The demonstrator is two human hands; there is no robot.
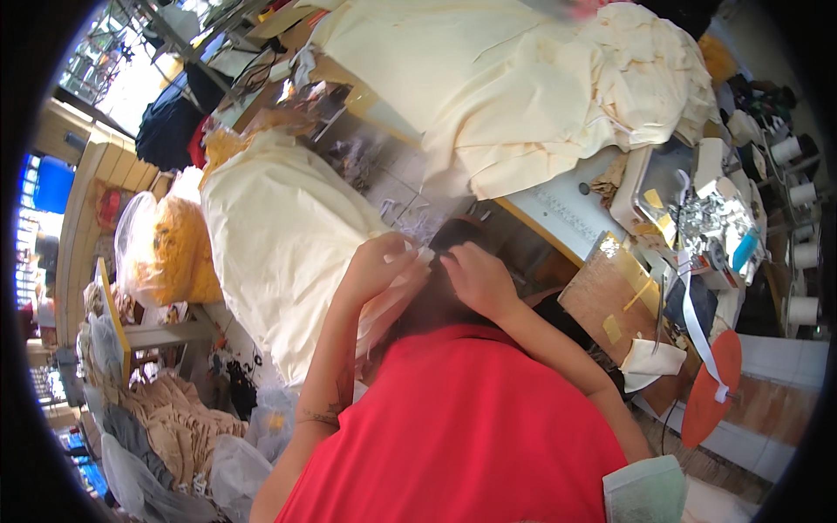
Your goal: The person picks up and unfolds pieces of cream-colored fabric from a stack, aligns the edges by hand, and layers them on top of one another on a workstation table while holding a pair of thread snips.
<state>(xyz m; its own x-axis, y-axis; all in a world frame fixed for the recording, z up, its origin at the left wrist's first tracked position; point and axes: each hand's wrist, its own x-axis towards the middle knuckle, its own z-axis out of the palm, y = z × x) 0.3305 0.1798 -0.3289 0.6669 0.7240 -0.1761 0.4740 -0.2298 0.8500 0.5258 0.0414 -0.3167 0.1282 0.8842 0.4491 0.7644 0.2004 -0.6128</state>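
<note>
Far left: a yellow bundle sits in a clear plastic bag; below it, gathered tan fabric lies beside more clear plastic. Next rightward, a large cream cloth hangs in folds, reaching to the left wrist. Left hand: fingers bent and closed on a small pale piece of cloth, located between the two hands, above the red shirt. Right hand: fingers curled, tips just beside that piece; blurred, cannot tell whether they pinch it. Beyond the hands, a second cream cloth covers much of a worktable. Right: a brown board, a white strip trailing onto an orange-red oval, and white thread cones at the edge.
</note>
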